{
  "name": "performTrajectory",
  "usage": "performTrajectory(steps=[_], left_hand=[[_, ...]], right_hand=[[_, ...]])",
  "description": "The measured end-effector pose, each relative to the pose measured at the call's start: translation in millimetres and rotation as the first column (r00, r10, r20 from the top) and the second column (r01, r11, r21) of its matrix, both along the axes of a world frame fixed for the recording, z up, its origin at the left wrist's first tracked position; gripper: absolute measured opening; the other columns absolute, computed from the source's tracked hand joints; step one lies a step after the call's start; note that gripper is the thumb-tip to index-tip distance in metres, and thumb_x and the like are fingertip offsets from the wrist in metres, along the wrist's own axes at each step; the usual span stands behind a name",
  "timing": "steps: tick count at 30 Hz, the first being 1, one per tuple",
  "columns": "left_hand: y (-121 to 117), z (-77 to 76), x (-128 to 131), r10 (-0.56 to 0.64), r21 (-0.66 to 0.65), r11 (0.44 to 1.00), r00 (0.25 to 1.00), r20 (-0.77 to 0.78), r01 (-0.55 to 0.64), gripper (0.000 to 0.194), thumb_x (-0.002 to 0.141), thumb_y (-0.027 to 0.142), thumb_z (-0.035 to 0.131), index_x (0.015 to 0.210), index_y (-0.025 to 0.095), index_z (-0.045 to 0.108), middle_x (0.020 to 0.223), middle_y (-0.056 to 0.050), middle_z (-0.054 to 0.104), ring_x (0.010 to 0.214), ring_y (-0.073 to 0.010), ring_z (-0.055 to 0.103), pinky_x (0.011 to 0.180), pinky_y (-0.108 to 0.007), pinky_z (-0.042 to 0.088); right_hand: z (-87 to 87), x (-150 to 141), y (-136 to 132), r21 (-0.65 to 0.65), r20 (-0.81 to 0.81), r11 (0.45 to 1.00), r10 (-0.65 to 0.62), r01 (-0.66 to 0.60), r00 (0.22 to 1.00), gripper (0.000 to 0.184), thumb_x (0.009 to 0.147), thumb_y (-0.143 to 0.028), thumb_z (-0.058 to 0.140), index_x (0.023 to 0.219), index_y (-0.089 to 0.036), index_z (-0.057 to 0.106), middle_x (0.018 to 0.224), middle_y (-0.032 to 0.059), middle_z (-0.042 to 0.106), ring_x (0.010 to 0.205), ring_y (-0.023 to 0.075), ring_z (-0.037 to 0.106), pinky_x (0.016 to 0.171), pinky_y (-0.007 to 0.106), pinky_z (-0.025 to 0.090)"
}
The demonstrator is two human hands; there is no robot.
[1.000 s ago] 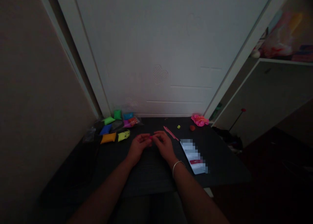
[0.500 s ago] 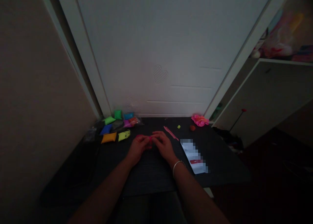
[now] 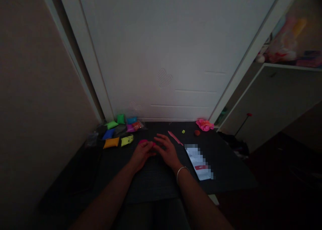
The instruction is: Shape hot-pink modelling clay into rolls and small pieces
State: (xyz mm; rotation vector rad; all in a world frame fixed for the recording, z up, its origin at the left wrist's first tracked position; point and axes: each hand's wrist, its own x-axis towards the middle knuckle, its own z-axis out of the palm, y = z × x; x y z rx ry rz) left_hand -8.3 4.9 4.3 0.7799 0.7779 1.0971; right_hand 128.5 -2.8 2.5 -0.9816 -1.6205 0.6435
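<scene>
My left hand (image 3: 141,156) is closed around a piece of bright pink clay (image 3: 143,141), part of which shows above the fingers. Most of the clay is hidden by the hand. Close beside it on the right is my right hand (image 3: 166,150), its fingers spread apart and its thumb side near or touching the clay's edge. To the right of that hand lie thin pink modelling tools (image 3: 175,137). A phone (image 3: 200,164) with a lit, partly blurred screen rests on the dark table (image 3: 156,186), right of my right wrist.
Clay packets, including orange (image 3: 111,142), yellow (image 3: 127,140) and blue (image 3: 108,133) ones, lie at the back left. A small yellow lump (image 3: 183,131), a reddish-brown ball (image 3: 197,132) and a pink ruffled piece (image 3: 205,124) sit at the back right. A white panel (image 3: 161,49) rises behind the table.
My right hand's fingers have opened out from their pinch on the pink clay. The clay now shows more at the left hand's fingers. The view has tilted slightly.
</scene>
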Motion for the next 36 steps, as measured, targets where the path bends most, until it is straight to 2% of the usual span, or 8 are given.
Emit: performTrajectory(steps=[3, 8, 15, 20, 23, 27, 33, 36], left_hand=[[0.0, -0.3, -0.2, -0.006, -0.009, 1.000, 1.000, 0.013, 0.006, 0.016, 0.062, 0.026, 0.069, 0.068, 0.013, 0.060, 0.066, -0.001, 0.060, 0.062, -0.0100, 0.056, 0.058, -0.024, 0.048], [0.7, -2.3, -1.3, -0.109, -0.013, 0.994, 0.993, 0.040, 0.110, 0.017, 0.064, 0.026, 0.068, 0.072, 0.013, 0.062, 0.073, -0.003, 0.062, 0.067, -0.0118, 0.058, 0.061, -0.025, 0.049], [5.4, -7.5, -5.0, -0.110, -0.023, 0.993, 0.991, 0.077, 0.112, 0.014, 0.064, 0.024, 0.068, 0.070, 0.013, 0.061, 0.069, -0.002, 0.062, 0.066, -0.0117, 0.058, 0.066, -0.028, 0.048], [4.1, -9.3, -6.2, -0.201, -0.074, 0.975, 0.972, 0.118, 0.211, 0.018, 0.067, 0.028, 0.065, 0.079, 0.014, 0.061, 0.076, -0.005, 0.064, 0.072, -0.0140, 0.060, 0.073, -0.032, 0.048], [3.8, -8.2, -6.6, -0.257, -0.092, 0.959, 0.957, 0.131, 0.270, 0.019, 0.068, 0.029, 0.064, 0.078, 0.013, 0.062, 0.077, -0.006, 0.064, 0.074, -0.0152, 0.061, 0.075, -0.033, 0.047], [4.6, -5.4, -8.1, -0.255, -0.073, 0.961, 0.958, 0.130, 0.266, 0.015, 0.065, 0.024, 0.068, 0.073, 0.013, 0.062, 0.072, -0.004, 0.064, 0.071, -0.0132, 0.060, 0.078, -0.032, 0.045], [3.4, -3.4, -8.6, -0.277, -0.103, 0.951, 0.949, 0.148, 0.293, 0.016, 0.069, 0.029, 0.064, 0.074, 0.014, 0.061, 0.076, -0.005, 0.065, 0.074, -0.0155, 0.061, 0.078, -0.036, 0.046], [3.7, -5.1, -8.9, -0.276, -0.095, 0.953, 0.952, 0.130, 0.289, 0.015, 0.069, 0.028, 0.063, 0.074, 0.014, 0.060, 0.074, -0.005, 0.065, 0.072, -0.0150, 0.061, 0.076, -0.035, 0.047]], right_hand=[[1.9, 0.3, -1.2, 0.015, 0.052, 1.000, 0.015, -0.016, 0.999, 0.020, 0.075, -0.025, 0.058, 0.094, -0.027, 0.062, 0.112, 0.0040, 0.050, 0.100, 0.0157, 0.051, 0.088, 0.032, 0.042], [2.3, 1.4, -1.1, 0.070, 0.059, 0.997, -0.039, 0.035, 0.998, 0.011, 0.074, -0.023, 0.059, 0.084, -0.023, 0.063, 0.104, 0.0047, 0.054, 0.100, 0.0165, 0.051, 0.088, 0.033, 0.040], [0.3, 2.2, -2.4, 0.048, 0.149, 0.997, 0.055, -0.063, 0.987, 0.029, 0.078, -0.022, 0.053, 0.106, -0.027, 0.057, 0.119, 0.0051, 0.047, 0.106, 0.0160, 0.047, 0.091, 0.033, 0.039], [2.6, 2.4, -3.0, 0.010, 0.126, 0.999, 0.044, -0.045, 0.991, 0.017, 0.076, -0.023, 0.055, 0.091, -0.025, 0.063, 0.113, 0.0044, 0.050, 0.104, 0.0165, 0.049, 0.090, 0.033, 0.039], [2.0, 2.1, -2.6, 0.019, 0.122, 1.000, 0.019, -0.022, 0.992, 0.018, 0.075, -0.024, 0.057, 0.092, -0.025, 0.062, 0.113, 0.0049, 0.050, 0.105, 0.0174, 0.048, 0.090, 0.034, 0.039], [-1.2, 2.1, -2.0, 0.046, 0.183, 0.997, 0.060, -0.070, 0.981, 0.028, 0.077, -0.023, 0.054, 0.104, -0.029, 0.057, 0.120, 0.0042, 0.047, 0.107, 0.0174, 0.046, 0.091, 0.035, 0.039], [1.0, 2.3, -2.5, 0.052, 0.188, 0.998, -0.028, 0.018, 0.982, 0.014, 0.075, -0.024, 0.057, 0.088, -0.023, 0.061, 0.109, 0.0054, 0.053, 0.102, 0.0172, 0.050, 0.088, 0.034, 0.040], [0.5, 2.1, -2.1, 0.092, 0.217, 0.996, -0.024, 0.004, 0.976, 0.019, 0.076, -0.024, 0.056, 0.095, -0.024, 0.059, 0.113, 0.0057, 0.052, 0.106, 0.0172, 0.047, 0.090, 0.034, 0.038]])
